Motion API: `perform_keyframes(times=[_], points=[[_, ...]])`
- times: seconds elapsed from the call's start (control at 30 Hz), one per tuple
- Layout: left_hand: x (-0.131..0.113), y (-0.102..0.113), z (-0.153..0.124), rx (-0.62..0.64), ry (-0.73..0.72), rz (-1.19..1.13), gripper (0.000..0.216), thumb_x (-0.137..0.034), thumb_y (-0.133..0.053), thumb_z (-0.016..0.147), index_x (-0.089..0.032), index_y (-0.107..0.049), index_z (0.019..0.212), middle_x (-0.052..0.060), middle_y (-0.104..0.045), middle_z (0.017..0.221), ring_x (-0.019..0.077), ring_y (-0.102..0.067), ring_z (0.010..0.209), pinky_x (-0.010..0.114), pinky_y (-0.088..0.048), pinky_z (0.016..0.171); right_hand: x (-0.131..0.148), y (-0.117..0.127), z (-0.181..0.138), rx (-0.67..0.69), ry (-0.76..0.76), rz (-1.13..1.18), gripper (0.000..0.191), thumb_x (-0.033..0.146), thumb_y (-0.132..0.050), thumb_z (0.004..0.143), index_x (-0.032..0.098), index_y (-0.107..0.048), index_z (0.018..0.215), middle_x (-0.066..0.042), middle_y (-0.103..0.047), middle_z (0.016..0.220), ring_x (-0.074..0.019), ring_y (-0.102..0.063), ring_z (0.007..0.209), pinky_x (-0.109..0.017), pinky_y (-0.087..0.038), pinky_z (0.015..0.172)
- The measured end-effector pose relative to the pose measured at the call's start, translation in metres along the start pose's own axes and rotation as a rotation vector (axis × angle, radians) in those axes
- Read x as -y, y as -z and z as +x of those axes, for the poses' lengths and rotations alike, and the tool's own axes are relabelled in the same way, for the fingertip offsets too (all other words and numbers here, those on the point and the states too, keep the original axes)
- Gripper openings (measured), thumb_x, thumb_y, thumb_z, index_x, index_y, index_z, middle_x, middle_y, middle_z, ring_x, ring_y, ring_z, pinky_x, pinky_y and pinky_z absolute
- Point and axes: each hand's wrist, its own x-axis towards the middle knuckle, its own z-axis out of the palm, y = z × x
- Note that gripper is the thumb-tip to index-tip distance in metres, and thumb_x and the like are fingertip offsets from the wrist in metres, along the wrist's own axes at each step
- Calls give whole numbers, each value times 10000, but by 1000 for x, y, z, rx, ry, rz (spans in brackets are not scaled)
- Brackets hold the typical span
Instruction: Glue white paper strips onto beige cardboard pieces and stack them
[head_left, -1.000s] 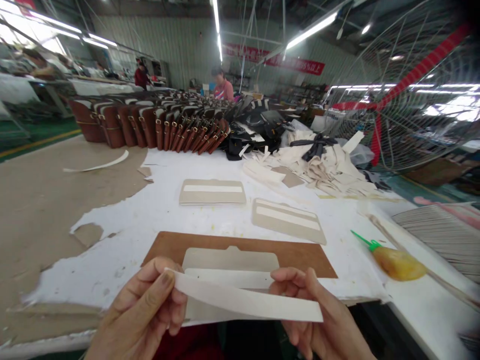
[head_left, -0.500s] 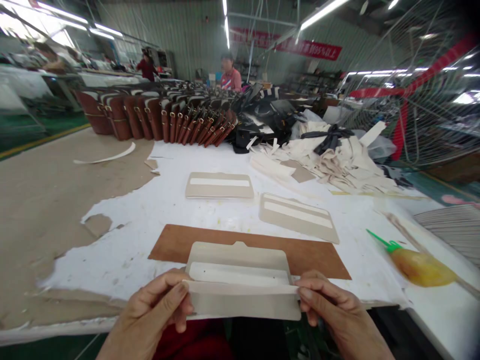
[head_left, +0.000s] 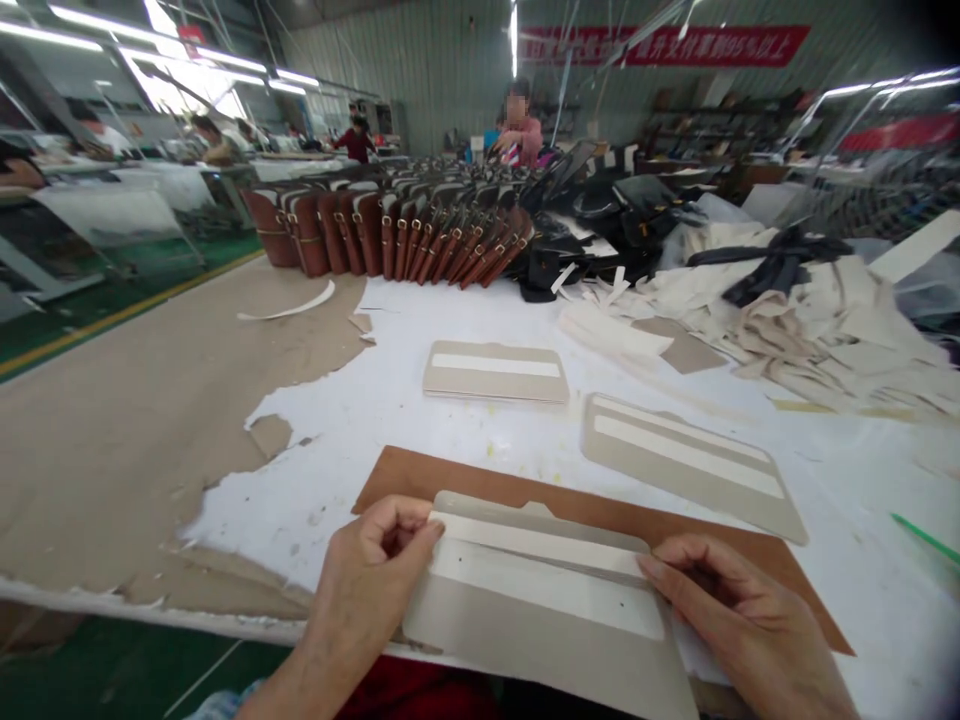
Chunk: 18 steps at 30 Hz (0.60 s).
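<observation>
The left hand [head_left: 379, 558] and right hand [head_left: 739, 605] each pinch one end of a cream strip [head_left: 536, 542] between thumb and fingertips, holding it stretched lengthwise between them. A second ago the strip hung slanted in front of a beige panel [head_left: 555, 648], and half a second ago it was level across the panel's near half; now it has been carried to the far half, just short of the edge with the small raised tab. It runs roughly parallel to that edge, beside a wider white band [head_left: 547, 588] that crosses the panel's middle and bears two dark dots. A narrow shadow under the strip suggests that part of it is lifted; whether it touches all along cannot be told. The placement appears to give this panel much the same two-band layout as the one lying farther right. The panel rests partly over a brown sheet [head_left: 409, 475], its near side reaching the table's edge. Beyond, on a white table covering [head_left: 450, 430], lie a beige panel with one pale band [head_left: 495, 385] and, to its right, a panel with two pale bands [head_left: 675, 475]. Farther out are a heap of cream scraps [head_left: 810, 340], a long row of brown buckled bags [head_left: 420, 240] and, behind them, a person in pink [head_left: 529, 140].
</observation>
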Motion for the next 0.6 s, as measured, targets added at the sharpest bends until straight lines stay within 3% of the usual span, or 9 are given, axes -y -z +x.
perform_keyframes(times=[0.2, 0.43, 0.6], points=[[5, -11, 14, -37, -139, 217, 238, -369, -599, 816, -244, -671, 1006, -27, -707, 727, 207, -674, 670, 337, -484, 685, -12, -3, 12, -11, 31, -108, 390, 649, -698, 772, 261, -729, 743, -5, -701, 726, -191, -641, 663, -249, -513, 587], [4, -14, 17, -18, -161, 284, 276, -330, -558, 842, -249, -615, 1100, -34, -692, 716, 204, -679, 638, 327, -473, 653, -3, -13, 2, -60, 18, -180, 365, 647, -642, 819, 292, -712, 774, 10, -706, 727, -208, -643, 690, -284, -497, 621], [8, -16, 18, -16, -198, 279, 260, -322, -552, 848, -254, -610, 1092, -32, -679, 728, 208, -676, 658, 328, -469, 656, -26, -5, 14, -2, 42, -256, 425, 711, -644, 779, 296, -739, 768, 0, -742, 751, -215, -687, 669, -267, -530, 557]])
